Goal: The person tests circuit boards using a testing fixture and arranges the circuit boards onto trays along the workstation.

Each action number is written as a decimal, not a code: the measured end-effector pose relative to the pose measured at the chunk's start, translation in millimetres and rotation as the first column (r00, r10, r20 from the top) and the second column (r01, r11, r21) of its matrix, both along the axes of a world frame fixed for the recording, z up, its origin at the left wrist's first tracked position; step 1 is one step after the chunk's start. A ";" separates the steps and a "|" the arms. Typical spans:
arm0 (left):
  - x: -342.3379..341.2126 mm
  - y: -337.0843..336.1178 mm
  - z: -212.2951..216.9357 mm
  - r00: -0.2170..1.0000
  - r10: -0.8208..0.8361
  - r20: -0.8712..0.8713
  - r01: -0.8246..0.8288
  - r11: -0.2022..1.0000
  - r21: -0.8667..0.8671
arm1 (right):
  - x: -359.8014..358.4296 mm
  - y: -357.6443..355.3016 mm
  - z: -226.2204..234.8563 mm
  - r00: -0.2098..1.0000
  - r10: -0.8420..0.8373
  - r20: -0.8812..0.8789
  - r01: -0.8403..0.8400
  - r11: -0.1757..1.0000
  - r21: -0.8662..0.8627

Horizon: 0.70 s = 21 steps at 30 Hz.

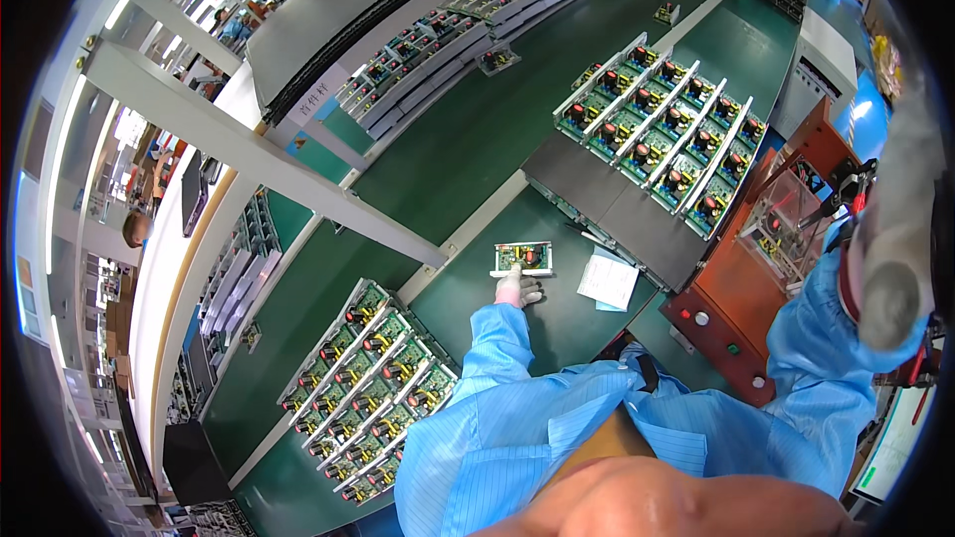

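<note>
My left hand [519,289], gloved, is at the near edge of the board [524,258], which lies flat on the green bench [557,323] ahead of me. The board's long axis runs across me, left to right, so my forearm comes up nearly square to its near long side. My fingers touch that side around its middle, one reaching over the pale rail; I cannot tell if they are clamped on it or only resting there.

My right hand [893,249], gloved too, is raised far out on my right, large and blurred, close to the view. I cannot tell whether its fingers are together or apart, or if they hold anything. My hands are well apart, and the left is by far the nearer to the board.

Between the board and my right hand lie the paper [609,280], just right of the board, then the red box [731,303] with the clear fixture [786,229] on it. The left rows [373,388] of boards are beyond my left sleeve; the right rows [657,134] lie farther off, ahead and to the right
</note>
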<state>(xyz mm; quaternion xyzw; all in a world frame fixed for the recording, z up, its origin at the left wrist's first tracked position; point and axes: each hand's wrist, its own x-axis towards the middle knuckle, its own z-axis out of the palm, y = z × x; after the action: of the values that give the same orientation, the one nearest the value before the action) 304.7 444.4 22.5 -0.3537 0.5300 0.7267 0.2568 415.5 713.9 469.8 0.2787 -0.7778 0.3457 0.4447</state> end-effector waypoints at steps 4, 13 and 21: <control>1.4 -1.4 1.4 1.000 0.013 0.011 -0.013 1.000 0.007 | -24.8 33.6 -1.7 1.000 0.001 -0.002 -0.001 0.998 0.062; 2.0 11.4 1.6 0.999 0.046 0.006 -0.045 0.998 -0.044 | 31.9 29.9 -224.0 0.722 -0.305 0.621 0.145 0.944 0.295; 3.9 19.7 -11.6 0.979 0.188 -0.083 -0.189 0.982 -0.003 | 77.9 57.1 -272.8 0.507 -0.438 0.743 0.338 0.893 0.297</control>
<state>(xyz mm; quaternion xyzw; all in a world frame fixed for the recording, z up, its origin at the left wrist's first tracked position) 308.6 464.1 10.8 -0.3736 0.5079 0.7589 0.1629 493.4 771.0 197.0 -0.0608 -0.9528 0.2793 0.1019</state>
